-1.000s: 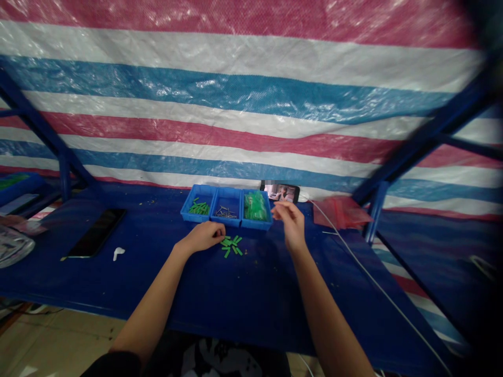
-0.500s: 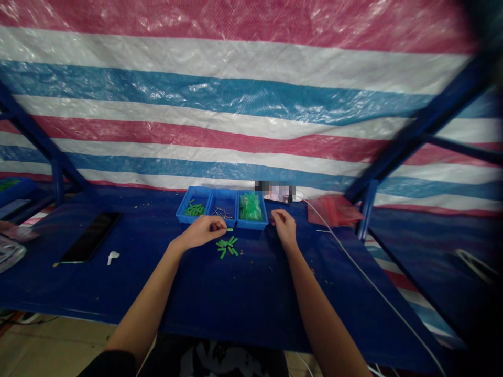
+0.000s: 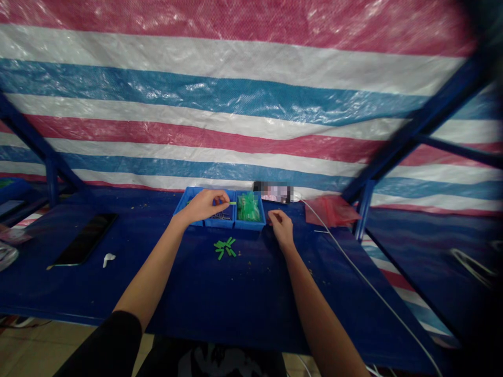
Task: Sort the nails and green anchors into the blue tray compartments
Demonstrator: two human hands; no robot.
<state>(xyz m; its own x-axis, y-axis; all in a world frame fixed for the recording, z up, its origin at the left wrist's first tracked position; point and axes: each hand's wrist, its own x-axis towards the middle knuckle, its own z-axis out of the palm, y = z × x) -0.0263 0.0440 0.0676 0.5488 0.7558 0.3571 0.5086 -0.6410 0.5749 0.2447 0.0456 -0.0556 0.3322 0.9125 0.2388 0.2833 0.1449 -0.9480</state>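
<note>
My left hand (image 3: 208, 203) pinches a small green plastic piece (image 3: 232, 203), which looks like a wall plug, above the middle one of three joined blue bins. Screws (image 3: 220, 215) lie in that bin, partly behind the hand. The left bin (image 3: 181, 205) is mostly covered by the same hand. Clear bags with green pieces (image 3: 248, 208) fill the right bin (image 3: 251, 225). On the table in front lies a loose pile of green wall plugs (image 3: 225, 248). My right hand (image 3: 281, 226) rests right of the bins, fingers curled together; whatever they hold is hidden.
Behind the bins a phone (image 3: 275, 191) leans with a white cable (image 3: 353, 261) running right. Red plastic bags (image 3: 332, 210) lie at the back right. A dark tablet-like device (image 3: 85, 240) and a white earbud (image 3: 108, 258) are on the left. Blue frame bars stand at both sides.
My left hand has risen from the table in front of the bins to above the middle bin, with the green wall plug still pinched. My right hand has stayed nearly in place.
</note>
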